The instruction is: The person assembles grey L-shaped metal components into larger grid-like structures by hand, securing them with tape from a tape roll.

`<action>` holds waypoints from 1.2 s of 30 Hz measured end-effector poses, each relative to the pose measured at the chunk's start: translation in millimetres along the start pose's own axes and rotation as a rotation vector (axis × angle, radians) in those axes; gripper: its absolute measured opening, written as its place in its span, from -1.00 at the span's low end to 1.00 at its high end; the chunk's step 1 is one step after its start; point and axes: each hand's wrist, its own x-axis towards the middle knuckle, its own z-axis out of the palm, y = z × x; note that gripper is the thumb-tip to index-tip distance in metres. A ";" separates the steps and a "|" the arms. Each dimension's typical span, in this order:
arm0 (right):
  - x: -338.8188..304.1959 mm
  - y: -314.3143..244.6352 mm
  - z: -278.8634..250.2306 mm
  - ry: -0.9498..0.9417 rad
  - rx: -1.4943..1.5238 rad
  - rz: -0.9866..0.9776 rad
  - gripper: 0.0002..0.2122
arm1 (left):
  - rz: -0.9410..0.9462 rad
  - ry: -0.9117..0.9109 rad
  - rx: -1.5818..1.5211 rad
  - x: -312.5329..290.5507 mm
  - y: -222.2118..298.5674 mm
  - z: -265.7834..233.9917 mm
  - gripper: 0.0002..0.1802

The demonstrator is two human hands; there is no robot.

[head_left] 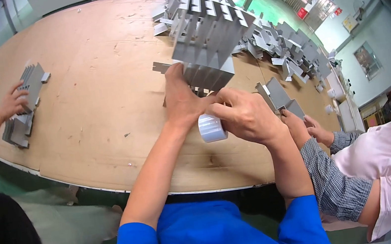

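A tall stack of bent grey sheet pieces [208, 53] rises from the table in front of me, its pieces set side by side with gaps between. My left hand [183, 96] grips the lower near side of this stack, fingers pressed along its left edge. In my right hand [247, 114] is a roll of clear tape [212, 127], held just below the stack. The fingertips of both hands come close together there, and whether a strip of tape runs to the stack is hidden.
Grey pieces lie in a heap [291, 53] along the table's [95, 86] right side and behind the stack. At right, a co-worker's hands [301, 124] hold a grey piece [279, 95]. At left, another person's hand [15, 102] touches a smaller row of pieces [28, 105].
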 end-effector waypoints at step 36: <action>186.6 198.1 -15.3 -1.253 0.103 0.574 -0.68 | 0.188 -0.103 -0.455 12.2 -37.7 -6.0 -0.41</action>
